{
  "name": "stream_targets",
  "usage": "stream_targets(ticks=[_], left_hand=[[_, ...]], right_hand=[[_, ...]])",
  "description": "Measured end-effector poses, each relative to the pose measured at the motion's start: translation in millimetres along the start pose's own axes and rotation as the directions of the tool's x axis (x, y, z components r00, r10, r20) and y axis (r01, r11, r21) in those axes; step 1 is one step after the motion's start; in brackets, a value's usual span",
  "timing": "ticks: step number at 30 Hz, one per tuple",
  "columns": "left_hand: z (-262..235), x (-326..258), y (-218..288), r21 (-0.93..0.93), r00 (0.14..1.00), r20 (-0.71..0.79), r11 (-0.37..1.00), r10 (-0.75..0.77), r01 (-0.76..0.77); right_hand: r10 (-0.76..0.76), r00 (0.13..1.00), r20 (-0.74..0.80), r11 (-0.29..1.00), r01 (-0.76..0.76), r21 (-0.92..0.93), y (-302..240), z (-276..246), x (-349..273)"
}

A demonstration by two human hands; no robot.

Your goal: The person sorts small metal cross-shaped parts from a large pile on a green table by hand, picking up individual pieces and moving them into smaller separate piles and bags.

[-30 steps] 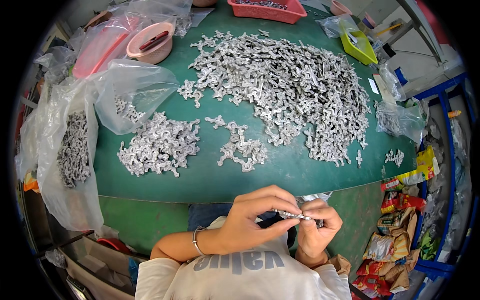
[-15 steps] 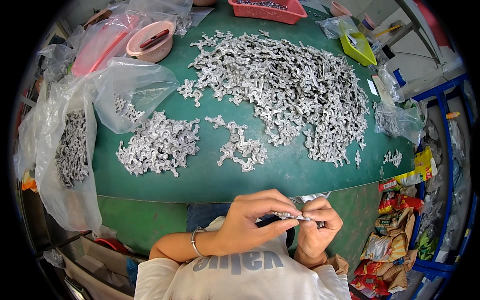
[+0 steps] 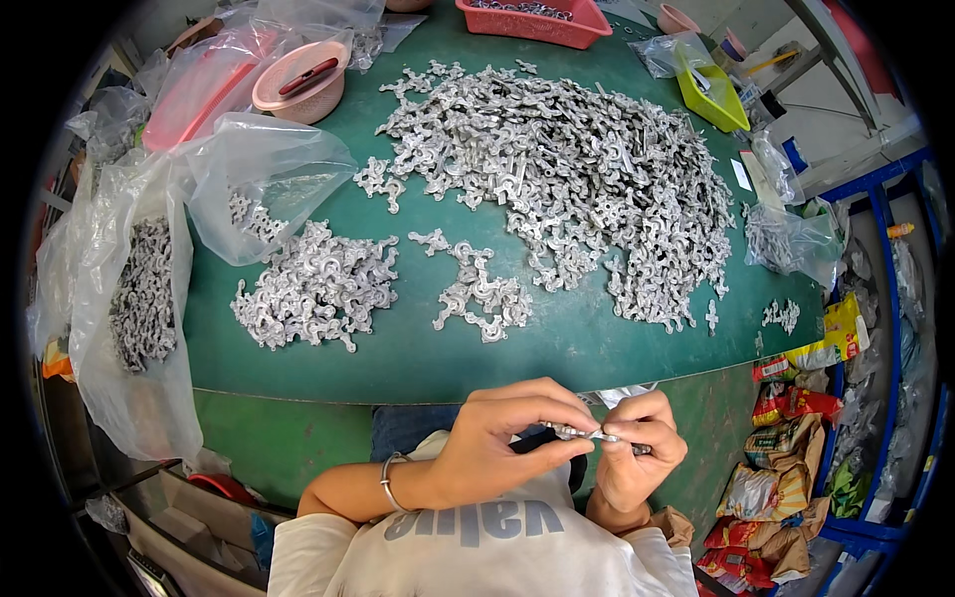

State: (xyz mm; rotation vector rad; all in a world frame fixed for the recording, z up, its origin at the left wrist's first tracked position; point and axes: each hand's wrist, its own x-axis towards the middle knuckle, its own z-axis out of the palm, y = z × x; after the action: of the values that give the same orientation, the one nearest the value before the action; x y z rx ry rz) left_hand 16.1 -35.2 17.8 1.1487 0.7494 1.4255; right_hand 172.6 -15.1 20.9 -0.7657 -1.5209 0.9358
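Note:
Just off the table's near edge, my left hand [image 3: 507, 430] pinches a small silvery metal casting [image 3: 569, 431] between thumb and fingers. My right hand [image 3: 637, 448] meets it at the casting's right end, its thumb and fingertips closed there. A small dark end [image 3: 642, 449] shows under the right fingers; its kind is hidden. On the table ahead, similar castings lie in a big heap [image 3: 587, 169], a smaller heap [image 3: 316, 287] at the left and a loose cluster [image 3: 484, 294] between them.
Clear plastic bags [image 3: 269, 179], one with dark castings [image 3: 145, 298], sit at the left of the green table [image 3: 438, 368]. Behind stand a pink bowl [image 3: 318, 95], a red tray [image 3: 537, 25] and a yellow-green basket [image 3: 711, 95]. Blue shelving [image 3: 900, 348] and colourful packets [image 3: 761, 488] are at right.
Both hands stay in nearly the same place. The right fingers have shifted slightly at the casting's end, and the casting is turned a little.

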Motion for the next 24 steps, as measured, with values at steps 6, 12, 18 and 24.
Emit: stream_targets(ticks=[6,12,18,24], left_hand=[[0.0,0.2,-0.7,-0.034,1.000,0.007,0.999,-0.010,0.011],[1.3,-0.4,0.5,-0.063,1.000,0.008,0.998,-0.020,0.021],[-0.5,-0.6,3.8,-0.170,0.993,0.055,0.979,-0.107,0.115],[1.0,-1.3,2.8,-0.248,0.990,0.055,0.959,-0.126,0.136]], right_hand=[[-0.088,0.996,-0.014,0.994,0.087,-0.073,0.0,1.7,1.5],[-0.101,0.995,-0.005,0.992,0.100,-0.074,1.6,0.3,2.4],[-0.074,0.997,0.006,0.996,0.074,-0.057,3.1,-2.5,2.6],[-0.013,1.000,0.019,0.999,0.014,-0.040,1.9,-3.7,3.8]])
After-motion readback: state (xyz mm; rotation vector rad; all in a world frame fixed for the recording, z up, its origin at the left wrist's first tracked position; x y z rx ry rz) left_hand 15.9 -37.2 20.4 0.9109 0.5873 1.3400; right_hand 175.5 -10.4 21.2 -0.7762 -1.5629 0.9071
